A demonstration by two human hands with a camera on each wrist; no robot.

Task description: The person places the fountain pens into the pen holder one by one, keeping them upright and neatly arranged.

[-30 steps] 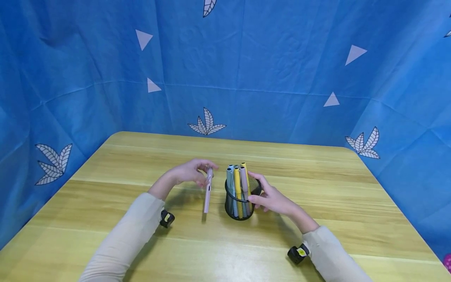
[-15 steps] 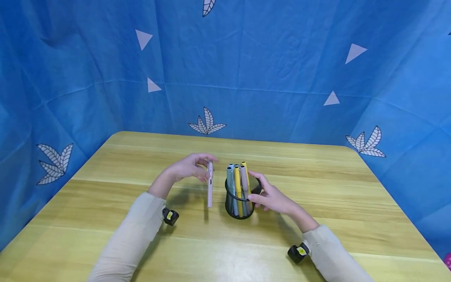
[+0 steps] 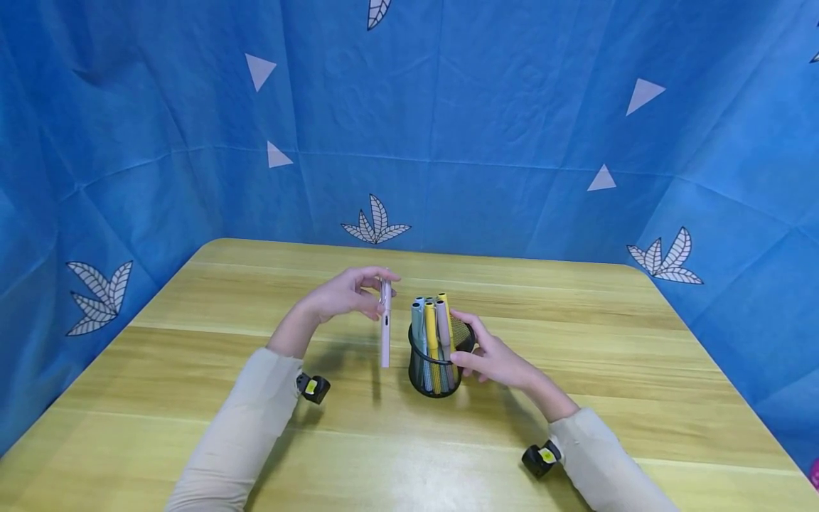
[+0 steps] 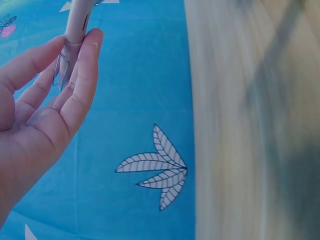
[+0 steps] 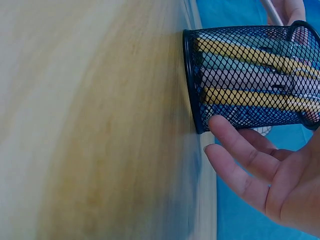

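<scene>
My left hand (image 3: 342, 293) pinches a light purple pen (image 3: 385, 334) by its clip end, between thumb and fingers. The pen hangs nearly upright over the table, just left of the pen holder, its lower end off the wood. In the left wrist view the pen (image 4: 79, 20) shows its metal clip near the fingertips. A black mesh pen holder (image 3: 416, 375) stands upright with yellow, blue-green and purple pens inside. My right hand (image 3: 495, 359) holds its right side, thumb at the front rim, index finger at the back. In the right wrist view, the lower fingers (image 5: 245, 155) lie loosely beside the mesh.
The wooden table (image 3: 576, 313) reaches to a blue curtain (image 3: 486, 114) with leaf and triangle prints at the back and sides. A black wrist camera (image 3: 313, 388) sits at the left cuff, another camera (image 3: 541, 459) at the right cuff.
My left hand has risen and moved slightly right with the purple pen, which has swung from a slant to nearly upright. The right hand and the pen holder have stayed put.
</scene>
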